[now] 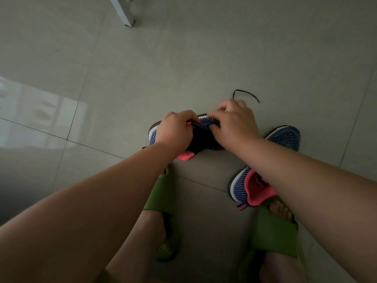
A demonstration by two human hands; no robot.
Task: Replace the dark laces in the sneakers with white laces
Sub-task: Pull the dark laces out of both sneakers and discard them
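Note:
A blue knit sneaker with a pink heel lining sits on the tiled floor at the centre. My left hand pinches its upper near the laces from the left. My right hand grips the dark lace on the right side; a loose end of that lace loops out over the floor behind the knuckles. A second matching sneaker lies to the right, partly hidden under my right forearm, its pink opening toward me. No white lace is in view.
My two feet in green slides rest on the floor just in front of the sneakers. A white furniture leg stands at the far top. Grey floor tiles stretch all around.

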